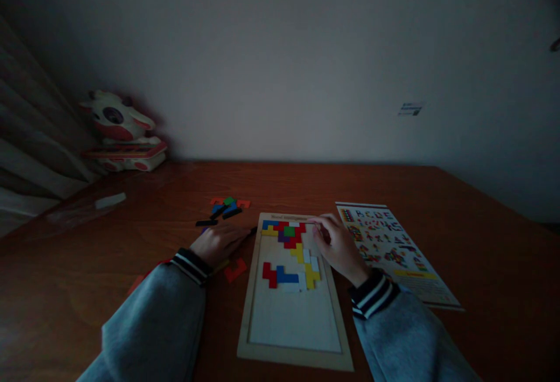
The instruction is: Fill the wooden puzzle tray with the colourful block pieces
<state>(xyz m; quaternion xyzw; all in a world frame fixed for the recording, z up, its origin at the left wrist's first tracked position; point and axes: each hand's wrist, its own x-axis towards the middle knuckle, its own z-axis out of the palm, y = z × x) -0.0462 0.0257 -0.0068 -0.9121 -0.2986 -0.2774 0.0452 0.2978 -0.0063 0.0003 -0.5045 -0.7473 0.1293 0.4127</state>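
A wooden puzzle board [295, 321] lies in front of me, with coloured block pieces in its upper and middle part. Among them are a green piece [289, 231], a blue piece [286, 277] and yellow pieces [311, 279]. My right hand [339, 251] is over the board's upper right edge, its thumb and fingers curled into a pinch; what they hold, if anything, I cannot make out. Left of the board, my left hand [221, 245] lies low with fingers stretched over loose pieces. A small black piece [253, 231] shows at its fingertips. Beside that wrist is an orange-red piece [236, 269].
Loose black strips [231, 213] and coloured pieces [229, 201] lie beyond my left hand. A printed pattern sheet [406, 265] rests right of the board. A cow-shaped toy keyboard [126, 151] stands at the back left by a curtain [35, 143]. A wall closes off the table's far side.
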